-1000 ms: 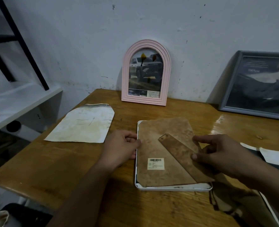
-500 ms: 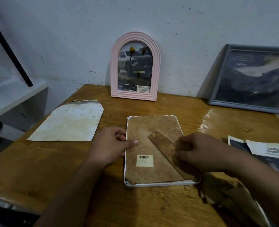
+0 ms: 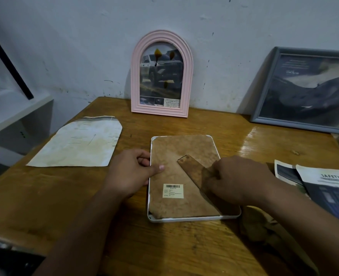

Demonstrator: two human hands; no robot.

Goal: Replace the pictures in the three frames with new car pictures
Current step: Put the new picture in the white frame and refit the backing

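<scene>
The right hand (image 3: 236, 180) had closed down onto the stand (image 3: 192, 172); the left hand (image 3: 130, 172) still gripped the frame (image 3: 192, 219), so the back was probably being secured.

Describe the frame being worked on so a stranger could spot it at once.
On the wooden table, in front of the pink arched frame leaning on the wall, lies the white frame, face down between both hands. Unlike the two upright frames, it shows a brown backing board with a barcode sticker.
</scene>
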